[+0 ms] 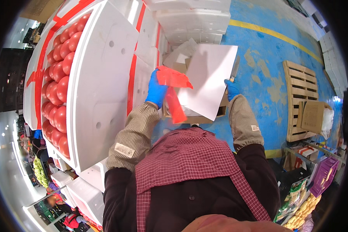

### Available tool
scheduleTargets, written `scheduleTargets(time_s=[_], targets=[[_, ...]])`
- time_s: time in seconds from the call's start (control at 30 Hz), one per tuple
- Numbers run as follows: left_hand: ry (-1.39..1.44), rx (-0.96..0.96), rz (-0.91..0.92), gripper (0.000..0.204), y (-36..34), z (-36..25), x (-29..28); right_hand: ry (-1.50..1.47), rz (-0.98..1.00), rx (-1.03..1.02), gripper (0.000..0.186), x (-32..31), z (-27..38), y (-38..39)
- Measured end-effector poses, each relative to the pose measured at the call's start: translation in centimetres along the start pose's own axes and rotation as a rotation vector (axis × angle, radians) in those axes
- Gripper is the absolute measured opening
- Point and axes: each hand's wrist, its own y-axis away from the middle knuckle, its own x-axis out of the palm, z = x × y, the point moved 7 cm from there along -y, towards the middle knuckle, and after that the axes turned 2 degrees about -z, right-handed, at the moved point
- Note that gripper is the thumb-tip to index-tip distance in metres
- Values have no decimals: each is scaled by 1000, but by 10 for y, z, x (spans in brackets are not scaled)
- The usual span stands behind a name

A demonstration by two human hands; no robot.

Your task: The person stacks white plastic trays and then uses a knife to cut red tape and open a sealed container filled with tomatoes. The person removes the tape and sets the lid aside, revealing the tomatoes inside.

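My left hand (156, 91), in a blue glove, is closed on a crumpled strip of red tape (175, 106), which hangs down from the fingers. My right hand (232, 88), also gloved in blue, grips a knife (236, 66) with its blade pointing away from me. A white sheet (212, 77) lies tilted between my hands, its right edge against my right fingers; whether they pinch it too, I cannot make out. Beneath the sheet is an open cardboard box (199, 120) with white scraps behind it. To the left, a white foam box (100, 81) shows rows of red tomatoes (60, 83).
More white foam boxes (193, 19) with red tape are stacked ahead and left. On the blue floor (255, 96) at the right lies a wooden pallet (301, 89), with a brown carton (312, 116) beside it. A purple crate (324, 176) stands lower right.
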Motion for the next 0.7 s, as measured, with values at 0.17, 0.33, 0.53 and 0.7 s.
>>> scheduleTargets(time_s=[0.17, 0.33, 0.53, 0.7], targets=[[-193, -206, 231, 73, -53, 98, 38, -42, -172, -116, 18, -46, -21, 11], [-420, 131, 104, 37, -80, 116, 66, 33, -267, -263, 15, -104, 11, 32], [-640, 27, 104, 38, -69, 93, 89, 0, -342, -234, 21, -107, 48, 62], [-310, 54, 90, 46, -43, 91, 75, -105, -359, -327, 22, -84, 85, 78]])
